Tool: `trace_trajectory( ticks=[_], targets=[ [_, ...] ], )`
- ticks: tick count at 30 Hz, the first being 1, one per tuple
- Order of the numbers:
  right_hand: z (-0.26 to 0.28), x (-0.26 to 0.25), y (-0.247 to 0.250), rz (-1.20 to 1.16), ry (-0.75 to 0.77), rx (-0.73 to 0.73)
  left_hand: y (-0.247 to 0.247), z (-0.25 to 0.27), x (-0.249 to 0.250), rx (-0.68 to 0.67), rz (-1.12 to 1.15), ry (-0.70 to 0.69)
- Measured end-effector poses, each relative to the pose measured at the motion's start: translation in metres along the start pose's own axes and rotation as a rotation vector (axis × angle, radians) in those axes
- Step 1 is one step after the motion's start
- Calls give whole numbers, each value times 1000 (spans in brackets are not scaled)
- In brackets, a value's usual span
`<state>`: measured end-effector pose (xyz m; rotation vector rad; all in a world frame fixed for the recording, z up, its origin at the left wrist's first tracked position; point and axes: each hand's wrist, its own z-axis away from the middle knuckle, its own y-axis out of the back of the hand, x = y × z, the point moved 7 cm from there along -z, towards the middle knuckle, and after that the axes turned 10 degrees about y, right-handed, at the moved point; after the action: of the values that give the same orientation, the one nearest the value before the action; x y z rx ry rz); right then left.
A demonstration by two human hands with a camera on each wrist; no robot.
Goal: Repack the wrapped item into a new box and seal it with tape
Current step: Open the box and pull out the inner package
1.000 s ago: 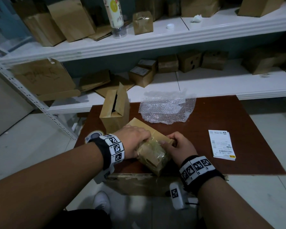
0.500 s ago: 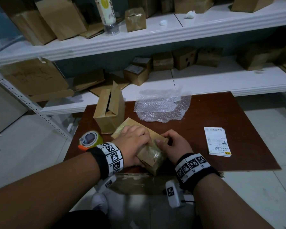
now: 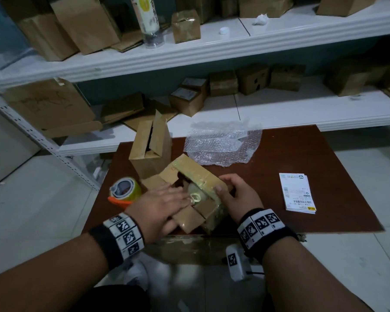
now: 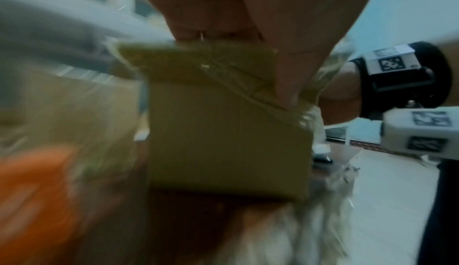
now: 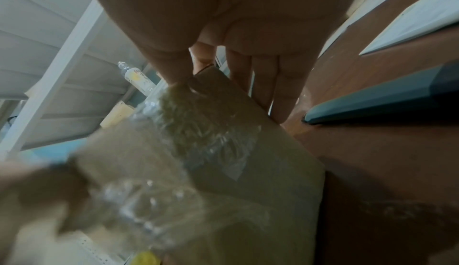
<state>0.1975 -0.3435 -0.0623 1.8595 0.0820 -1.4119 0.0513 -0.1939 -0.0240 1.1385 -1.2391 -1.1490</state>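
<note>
**Inspector:** Head view first. The taped box [image 3: 198,194] lies at the front edge of the tabletop [image 3: 302,158], left of its middle. Its long axis runs from the near right toward the far left. Its flaps are open on the side toward your left hand [image 3: 160,203].

**Operator:** And the wrapped item?

**Inspector:** The wrapped item [image 3: 195,195] sits in that opening, only partly showing. Your left hand lies flat on the near flaps, fingers straight, tips touching the item; it grips nothing. Your right hand [image 3: 239,194] holds the box's right side, thumb curled over the top edge. In my judgement the left hand is nearer the item, so the draw-out falls to it, along the box's long axis toward you.

**Operator:** Where does it go then?

**Inspector:** The new box [image 3: 150,149] stands upright just behind, flaps up, toward the left edge. The tape roll [image 3: 125,191] sits by the front-left corner. Bubble wrap [image 3: 221,145] lies toward the back edge, labels [image 3: 298,193] well right.

**Operator:** Left wrist view?

**Inspector:** Blurred. The fingers [image 4: 223,14] press straight down on a box flap [image 4: 228,135]; nothing is clasped.

**Operator:** Right wrist view?

**Inspector:** The fingers [image 5: 268,76] run down the box's far side, thumb on the near side, so the box [image 5: 261,151] is clamped between them. Crinkled clear wrap [image 5: 203,127] shows on top.
</note>
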Motion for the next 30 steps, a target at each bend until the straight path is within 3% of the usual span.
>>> trace_trajectory(
  ticks=[2,4,7,9,12,20,23,30],
  targets=[
    [1,-3,-1,2,6,-16,-21,17,-1,-160,20,73],
    [2,-6,-1,-1,4,-26,-35,26,5,-205,6,82],
    [3,-9,-1,44,7,-41,-25,20,-2,-41,248,141],
    [3,-14,-2,139,41,-34,-18,11,-11,36,246,135],
    [4,-24,-10,225,74,-54,-16,-2,-14,32,134,89],
    [2,-47,-11,521,88,-196,-19,-14,-17,20,128,86],
    [-1,-41,7,362,38,-33,-20,-14,-18,36,118,71],
    [-2,8,20,-126,-217,155,-24,-14,-18,79,154,68]
  ],
)
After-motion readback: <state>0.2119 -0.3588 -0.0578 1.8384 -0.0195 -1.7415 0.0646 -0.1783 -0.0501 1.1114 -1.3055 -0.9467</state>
